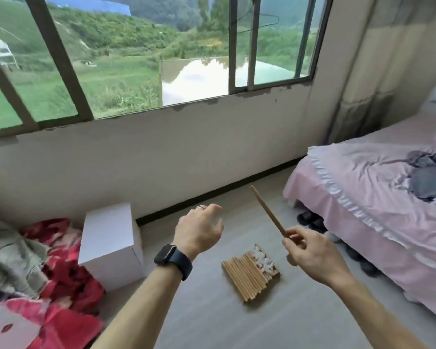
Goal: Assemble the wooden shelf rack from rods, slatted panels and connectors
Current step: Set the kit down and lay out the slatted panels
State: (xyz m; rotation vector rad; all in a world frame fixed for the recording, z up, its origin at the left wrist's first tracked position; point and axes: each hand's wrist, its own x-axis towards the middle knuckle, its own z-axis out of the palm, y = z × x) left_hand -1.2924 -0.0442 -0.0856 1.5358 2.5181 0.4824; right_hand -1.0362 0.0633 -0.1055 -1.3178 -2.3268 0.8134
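My right hand [310, 253] pinches the lower end of a thin wooden rod [268, 210], which slants up and to the left above the floor. My left hand [199, 229], with a ring and a dark wristwatch, hovers in the air to the left of the rod with loosely curled fingers and holds nothing. Below and between my hands, a stack of wooden rods [244, 278] lies on slatted panels on the floor. A small heap of white connectors [263, 260] rests on the far right part of that stack.
A white box [108, 243] stands on the floor to the left, next to red and grey bedding [56, 260]. A bed with a pink cover [378, 197] fills the right side, with dark shoes [310, 219] beneath it. A wall with a window runs along the back.
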